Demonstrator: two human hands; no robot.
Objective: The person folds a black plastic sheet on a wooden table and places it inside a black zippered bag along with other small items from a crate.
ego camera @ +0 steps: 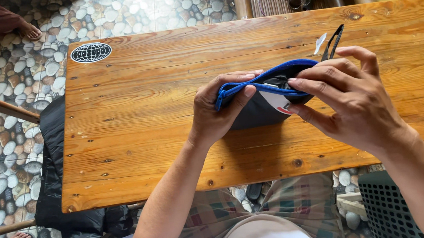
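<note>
A wooden table [167,114] fills the view, a round globe sticker [91,52] at its far left corner. At its middle a black pouch with a blue zip edge [262,103] is held — the left hand [216,110] clasped around one end, the right hand [350,99] pinching the other. A white tag [319,43] juts behind — beside a black strap [335,41].

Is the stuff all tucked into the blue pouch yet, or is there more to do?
Partly done: something black already sits inside the blue-edged pouch. In hand: the left hand grips one end of the pouch's rim, and the right hand presses at the opening. Left: the zip is wide open, and a white tag hangs outside.
</note>
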